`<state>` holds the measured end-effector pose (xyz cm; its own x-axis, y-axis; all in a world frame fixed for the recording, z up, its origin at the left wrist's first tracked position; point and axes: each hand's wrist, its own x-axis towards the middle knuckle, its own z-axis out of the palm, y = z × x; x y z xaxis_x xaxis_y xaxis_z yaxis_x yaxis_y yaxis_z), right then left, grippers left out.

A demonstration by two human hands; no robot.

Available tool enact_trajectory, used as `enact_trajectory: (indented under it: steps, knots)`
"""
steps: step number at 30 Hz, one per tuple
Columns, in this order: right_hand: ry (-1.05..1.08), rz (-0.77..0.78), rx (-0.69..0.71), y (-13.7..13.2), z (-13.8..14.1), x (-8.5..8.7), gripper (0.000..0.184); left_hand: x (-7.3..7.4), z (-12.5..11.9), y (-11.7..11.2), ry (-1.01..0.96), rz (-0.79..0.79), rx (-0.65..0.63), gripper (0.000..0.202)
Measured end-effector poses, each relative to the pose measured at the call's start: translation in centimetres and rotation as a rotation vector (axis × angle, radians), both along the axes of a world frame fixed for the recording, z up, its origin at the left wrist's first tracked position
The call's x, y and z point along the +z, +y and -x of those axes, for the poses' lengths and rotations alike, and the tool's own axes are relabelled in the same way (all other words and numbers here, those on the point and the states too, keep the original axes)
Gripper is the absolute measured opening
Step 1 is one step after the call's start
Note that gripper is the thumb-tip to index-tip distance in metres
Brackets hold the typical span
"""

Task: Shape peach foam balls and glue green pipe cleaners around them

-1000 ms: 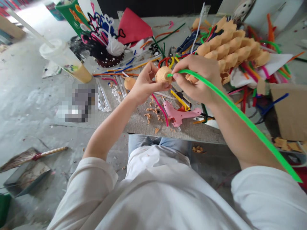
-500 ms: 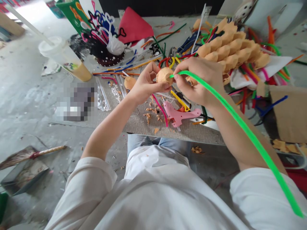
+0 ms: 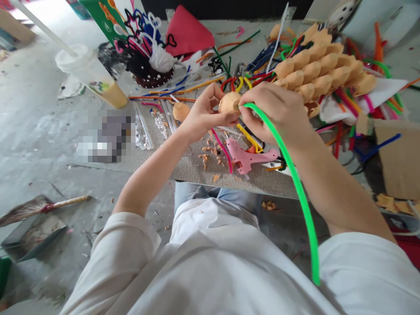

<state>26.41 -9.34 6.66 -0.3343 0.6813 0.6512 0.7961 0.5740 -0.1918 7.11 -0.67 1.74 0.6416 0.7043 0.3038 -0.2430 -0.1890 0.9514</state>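
The left hand (image 3: 203,116) has its thumb and fingers clamped on a small rounded tan piece (image 3: 229,103), which sits between the thumb below and the curled fingers behind. The right hand (image 3: 277,113) has its thumb and fingers pinched together on the near end of a bright green fuzzy stem (image 3: 297,175). The stem's tip meets the right side of the tan piece, just beside the left thumb tip; whether it goes into the piece cannot be told. From the right fingers the stem bends over the back of the hand and hangs down toward the white shirt (image 3: 229,253).

Below the fingers of both hands, a pink glue gun (image 3: 251,157) lies on the desk (image 3: 183,168), with a magenta stem (image 3: 223,151) just left of it and tan scraps (image 3: 205,162) farther left. A second tan piece (image 3: 180,112) rests left of the left fingers, near white beads (image 3: 160,124). Beyond the right fingers, to the right, lies a bumpy tan tray (image 3: 323,70).
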Motion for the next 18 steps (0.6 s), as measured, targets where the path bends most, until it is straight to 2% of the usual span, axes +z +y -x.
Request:
enact_trajectory:
  steps: [8, 18]
  knots:
    - [0.040, 0.043, -0.020, -0.12, 0.29, 0.62, 0.022, 0.09, 0.03, -0.33, 0.011, -0.133, 0.125, 0.067]
    - [0.237, 0.151, -0.001, -0.18, 0.93, 0.26, 0.022, 0.27, -0.09, -0.46, 0.027, -0.098, 0.112, 0.056]
